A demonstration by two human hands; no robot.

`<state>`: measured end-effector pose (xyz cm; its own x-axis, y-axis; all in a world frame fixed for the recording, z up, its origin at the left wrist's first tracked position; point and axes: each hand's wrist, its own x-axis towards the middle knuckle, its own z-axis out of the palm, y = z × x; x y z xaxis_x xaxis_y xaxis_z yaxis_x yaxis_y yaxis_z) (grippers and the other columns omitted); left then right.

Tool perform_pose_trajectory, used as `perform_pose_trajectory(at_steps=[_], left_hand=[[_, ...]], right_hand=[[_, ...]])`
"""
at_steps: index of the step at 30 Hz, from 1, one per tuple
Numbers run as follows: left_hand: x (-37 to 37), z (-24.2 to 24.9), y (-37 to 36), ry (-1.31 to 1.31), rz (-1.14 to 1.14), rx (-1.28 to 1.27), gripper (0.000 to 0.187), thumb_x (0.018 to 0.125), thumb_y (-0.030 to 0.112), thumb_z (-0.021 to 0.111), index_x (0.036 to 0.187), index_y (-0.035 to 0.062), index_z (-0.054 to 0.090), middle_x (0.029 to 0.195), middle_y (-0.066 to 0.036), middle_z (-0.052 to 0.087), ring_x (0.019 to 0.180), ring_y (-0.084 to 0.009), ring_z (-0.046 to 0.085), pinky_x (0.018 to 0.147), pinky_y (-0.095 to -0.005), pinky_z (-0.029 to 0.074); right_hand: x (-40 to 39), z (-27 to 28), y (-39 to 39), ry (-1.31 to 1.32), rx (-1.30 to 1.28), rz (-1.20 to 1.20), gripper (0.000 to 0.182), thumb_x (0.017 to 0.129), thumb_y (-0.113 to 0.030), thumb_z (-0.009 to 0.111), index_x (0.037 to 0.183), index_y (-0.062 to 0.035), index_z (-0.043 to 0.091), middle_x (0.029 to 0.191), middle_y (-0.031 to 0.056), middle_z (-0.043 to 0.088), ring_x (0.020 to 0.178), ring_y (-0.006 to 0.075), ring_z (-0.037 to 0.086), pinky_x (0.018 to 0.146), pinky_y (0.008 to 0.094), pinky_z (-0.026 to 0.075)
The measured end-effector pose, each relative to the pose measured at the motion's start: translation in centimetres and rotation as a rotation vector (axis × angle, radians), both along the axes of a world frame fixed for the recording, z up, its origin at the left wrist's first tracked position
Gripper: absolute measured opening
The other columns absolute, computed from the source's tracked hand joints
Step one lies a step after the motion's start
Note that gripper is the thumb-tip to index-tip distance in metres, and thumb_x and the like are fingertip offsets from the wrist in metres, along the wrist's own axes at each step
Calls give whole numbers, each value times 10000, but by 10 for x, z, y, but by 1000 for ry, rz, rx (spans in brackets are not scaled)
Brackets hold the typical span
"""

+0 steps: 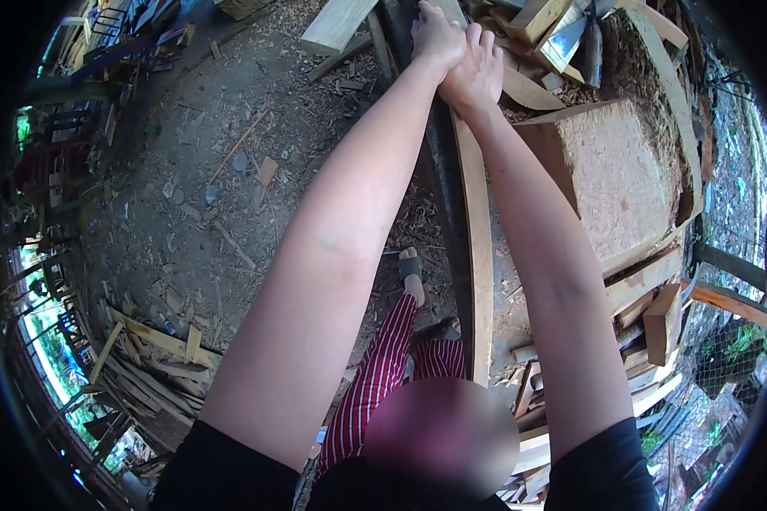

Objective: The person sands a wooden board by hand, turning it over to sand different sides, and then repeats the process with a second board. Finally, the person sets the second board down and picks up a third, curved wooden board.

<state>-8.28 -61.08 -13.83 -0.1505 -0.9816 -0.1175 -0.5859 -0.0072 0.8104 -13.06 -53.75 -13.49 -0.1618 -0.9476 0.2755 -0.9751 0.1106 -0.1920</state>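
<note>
My left hand point(439, 41) and my right hand point(475, 75) are side by side and overlapping at the top of the view, arms stretched far forward. Both are closed, with bent fingers, over a long narrow wooden plank point(479, 281). This pale plank runs from below the hands back toward my body, along a dark beam point(452, 221). What the fingers grip is hidden beneath the hands, and I cannot tell what it is.
A large cut wood block point(618, 175) stands right of the plank. Offcuts point(533, 81) lie beyond it, and a pale board point(339, 25) at upper left. Wood chips litter the dirt floor point(187, 170). More scrap wood point(158, 366) is piled at lower left. My sandalled foot point(410, 271) is beside the beam.
</note>
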Motion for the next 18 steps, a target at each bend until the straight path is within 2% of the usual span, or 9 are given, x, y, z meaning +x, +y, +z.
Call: perform_pose_trajectory(at_steps=[4,6,7,8,10,13,14,15,18], left_hand=[[5,-2,21,-20,54,-71,656,928,233,448,1463,-26,170,1357,-306,441,1259,-410,445,1052,-429,375],[12,-3,55,114,7,-85,661,901,148,474,1440,-57,149,1409,-278,374,1310,-419,350,1084,-444,318],[15,-2,75,152,9,-82,665,902,155,478,1441,-56,152,1391,-260,402,1310,-412,345,1085,-447,314],[17,1,98,160,15,-68,661,904,165,485,1440,-54,166,1374,-283,405,1283,-421,374,1077,-454,320],[26,-12,142,218,-37,-97,648,934,134,460,1452,-60,124,1435,-304,339,1350,-380,342,1103,-381,295],[39,-14,226,294,-12,-98,624,956,136,423,1462,-49,108,1425,-334,323,1356,-402,320,1110,-420,274],[42,-16,256,234,1,-122,644,934,69,444,1465,-50,99,1395,-312,353,1305,-399,382,1102,-439,289],[49,-11,286,244,-14,-56,626,978,152,407,1476,-19,69,1435,-341,300,1354,-413,319,1104,-432,288],[64,-6,378,253,-19,-14,636,996,182,389,1494,11,33,1445,-327,279,1357,-400,319,1099,-442,294]], right_hand=[[5,5,14,15,20,-17,418,806,-291,567,1182,-109,549,1097,124,502,1067,271,457,841,368,378],[10,4,47,-51,6,-10,411,813,-285,565,1178,-96,551,1106,125,503,1069,274,459,843,372,387],[12,2,65,-36,7,-13,405,831,-276,545,1185,-80,538,1102,128,505,1061,283,462,837,377,398],[15,0,85,-30,3,-16,405,829,-268,541,1186,-75,529,1096,132,505,1061,289,463,839,383,401],[21,11,130,-51,97,-16,416,824,-258,535,1195,-70,512,1102,144,505,1072,298,463,848,392,404],[32,31,206,-122,291,10,443,811,-259,534,1209,-68,498,1145,168,501,1097,302,460,875,393,399],[36,31,233,-79,291,9,457,815,-262,529,1226,-67,491,1159,172,499,1097,299,462,880,389,396],[40,27,260,-39,284,11,470,819,-266,524,1243,-66,483,1172,177,497,1096,297,464,885,384,393],[54,23,347,-19,262,-9,506,834,-262,511,1296,-66,453,1195,178,491,1101,296,467,894,389,387]])
